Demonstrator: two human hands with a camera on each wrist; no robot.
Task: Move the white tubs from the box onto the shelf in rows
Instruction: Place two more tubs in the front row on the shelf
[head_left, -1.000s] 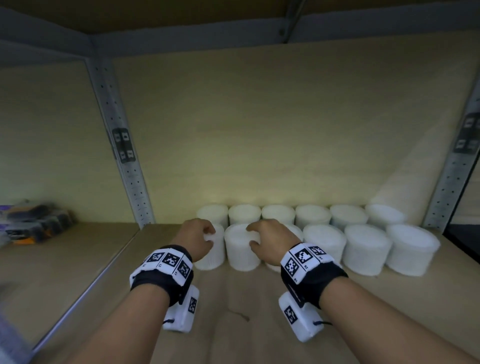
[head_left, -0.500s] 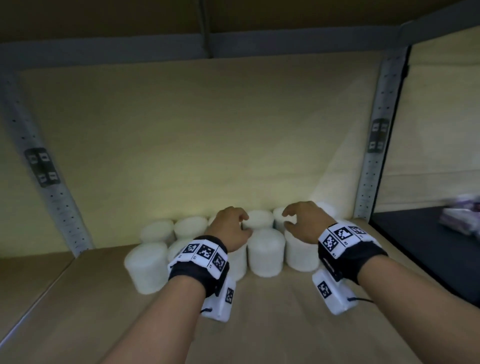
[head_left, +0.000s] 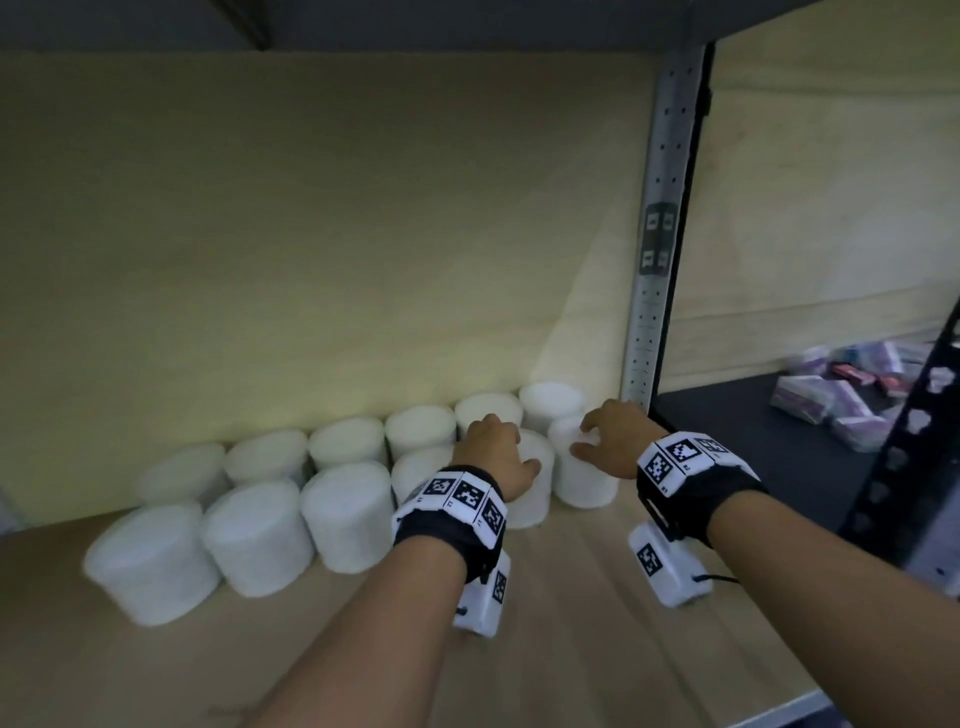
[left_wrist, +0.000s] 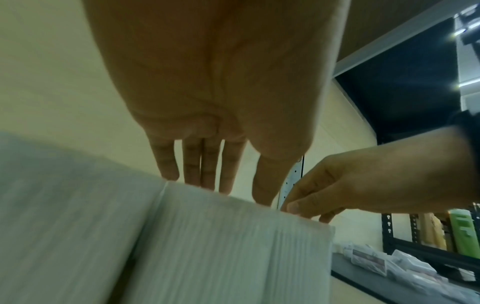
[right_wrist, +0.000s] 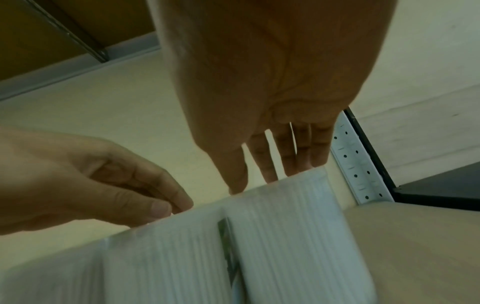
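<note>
White tubs stand in two rows on the pale wooden shelf against its back panel. In the head view our left hand and right hand rest on the two rightmost front tubs beside the perforated steel upright, probably to square the row. The box is not visible. In the left wrist view the left fingers are extended, tips on a tub rim. In the right wrist view the right fingers are likewise extended, gripping nothing.
</note>
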